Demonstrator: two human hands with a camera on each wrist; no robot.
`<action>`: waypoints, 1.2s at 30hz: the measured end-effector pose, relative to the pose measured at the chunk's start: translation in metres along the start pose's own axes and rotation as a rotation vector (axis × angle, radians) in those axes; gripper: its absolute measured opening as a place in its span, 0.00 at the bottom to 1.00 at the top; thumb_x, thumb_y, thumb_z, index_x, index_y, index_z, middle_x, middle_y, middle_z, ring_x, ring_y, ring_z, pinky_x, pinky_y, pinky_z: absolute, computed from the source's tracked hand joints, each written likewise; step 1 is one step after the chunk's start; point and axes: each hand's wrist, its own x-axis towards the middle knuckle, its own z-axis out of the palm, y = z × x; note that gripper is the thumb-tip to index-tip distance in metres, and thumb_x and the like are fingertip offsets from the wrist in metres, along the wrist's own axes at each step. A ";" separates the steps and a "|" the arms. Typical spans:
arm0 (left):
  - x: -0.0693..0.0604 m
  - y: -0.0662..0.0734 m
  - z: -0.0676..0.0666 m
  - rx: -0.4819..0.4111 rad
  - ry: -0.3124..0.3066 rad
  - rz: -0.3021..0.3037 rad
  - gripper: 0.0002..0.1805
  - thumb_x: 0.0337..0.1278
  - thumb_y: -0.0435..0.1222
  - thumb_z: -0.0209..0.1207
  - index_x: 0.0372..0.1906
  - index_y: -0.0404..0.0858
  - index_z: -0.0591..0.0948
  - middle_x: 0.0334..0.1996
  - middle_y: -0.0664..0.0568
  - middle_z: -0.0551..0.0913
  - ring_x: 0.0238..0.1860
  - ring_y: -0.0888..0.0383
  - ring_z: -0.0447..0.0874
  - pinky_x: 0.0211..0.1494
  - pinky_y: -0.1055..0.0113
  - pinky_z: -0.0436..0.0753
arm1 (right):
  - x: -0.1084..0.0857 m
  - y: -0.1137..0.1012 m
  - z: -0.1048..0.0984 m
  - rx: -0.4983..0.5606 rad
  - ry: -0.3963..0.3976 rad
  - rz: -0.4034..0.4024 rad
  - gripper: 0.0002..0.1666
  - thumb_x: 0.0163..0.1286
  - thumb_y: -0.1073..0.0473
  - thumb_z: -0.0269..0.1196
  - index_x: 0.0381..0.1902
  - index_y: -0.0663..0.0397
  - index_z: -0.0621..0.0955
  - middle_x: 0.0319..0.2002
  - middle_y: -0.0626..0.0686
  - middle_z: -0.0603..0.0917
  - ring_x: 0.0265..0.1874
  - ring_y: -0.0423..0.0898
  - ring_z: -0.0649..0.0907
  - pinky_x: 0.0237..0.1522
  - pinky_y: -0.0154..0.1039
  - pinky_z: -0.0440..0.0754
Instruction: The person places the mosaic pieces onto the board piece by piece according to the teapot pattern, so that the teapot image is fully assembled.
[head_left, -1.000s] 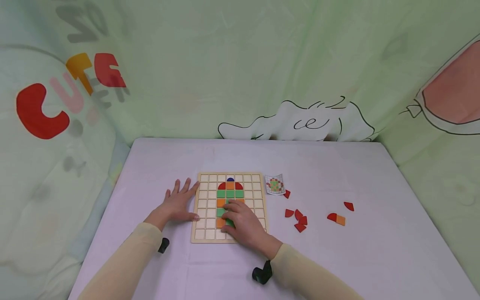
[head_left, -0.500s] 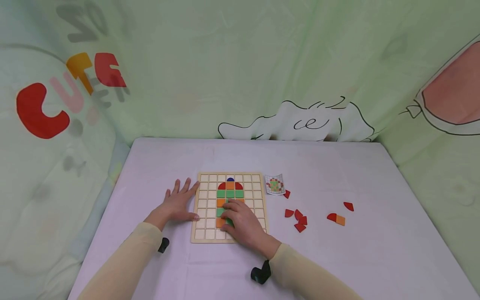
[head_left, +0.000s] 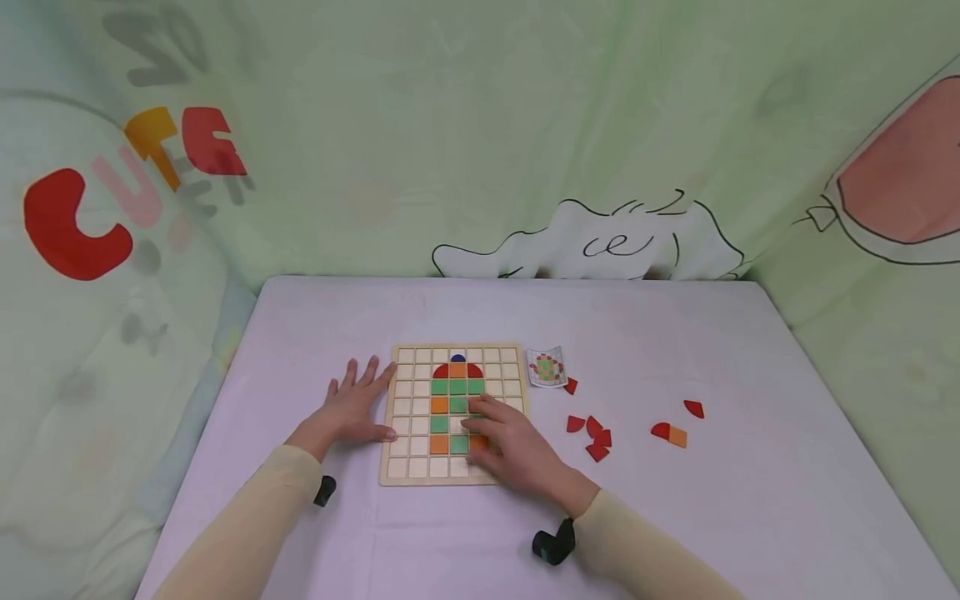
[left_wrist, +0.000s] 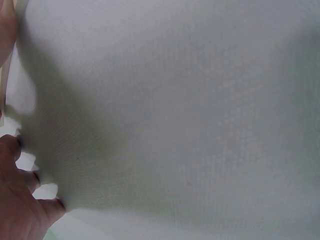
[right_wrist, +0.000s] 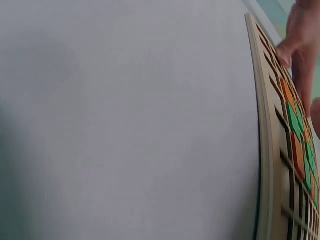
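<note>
A wooden grid board lies flat on the table. Down its middle columns sit green square tiles, orange square tiles, two red quarter-round tiles and a small dark blue half-round tile. My left hand rests spread at the board's left edge, thumb and a fingertip touching the rim. Over the board's lower right part is my right hand, fingers loosely bent, no tile seen in them; it covers some cells. The left wrist view shows fingers of my left hand on the cloth.
Right of the board lies a printed pattern card, with a red tile partly under it. Several loose red tiles are scattered nearby. Farther right are an orange square tile, a red tile touching it and another red tile.
My right hand has shifted to the right on the board, uncovering green tiles and a bare cell in the middle column. The left hand stays at the board's edge.
</note>
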 end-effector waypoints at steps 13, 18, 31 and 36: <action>0.002 -0.002 0.001 0.006 -0.008 0.003 0.63 0.50 0.52 0.75 0.84 0.44 0.47 0.84 0.38 0.37 0.82 0.30 0.26 0.79 0.28 0.39 | -0.053 0.070 -0.051 -0.076 0.158 0.139 0.30 0.60 0.60 0.76 0.61 0.56 0.83 0.69 0.60 0.78 0.71 0.63 0.74 0.63 0.60 0.80; 0.001 -0.002 0.000 0.010 -0.009 0.002 0.63 0.50 0.52 0.75 0.84 0.44 0.47 0.84 0.39 0.37 0.82 0.31 0.26 0.79 0.28 0.39 | -0.081 0.096 -0.071 -0.065 0.206 0.250 0.30 0.63 0.62 0.73 0.63 0.58 0.81 0.69 0.64 0.76 0.70 0.65 0.72 0.57 0.61 0.83; 0.002 -0.002 0.000 0.010 -0.001 0.003 0.64 0.49 0.51 0.75 0.84 0.44 0.47 0.84 0.38 0.38 0.82 0.30 0.27 0.79 0.28 0.39 | -0.139 0.151 -0.101 -0.091 0.290 0.433 0.29 0.64 0.63 0.73 0.62 0.62 0.80 0.63 0.69 0.79 0.64 0.70 0.74 0.58 0.72 0.76; 0.002 -0.002 0.001 0.007 -0.004 0.002 0.64 0.49 0.51 0.75 0.84 0.44 0.47 0.84 0.38 0.38 0.82 0.31 0.27 0.79 0.28 0.39 | -0.151 0.168 -0.107 -0.092 0.262 0.466 0.28 0.65 0.60 0.72 0.61 0.63 0.80 0.63 0.71 0.78 0.64 0.72 0.72 0.58 0.74 0.73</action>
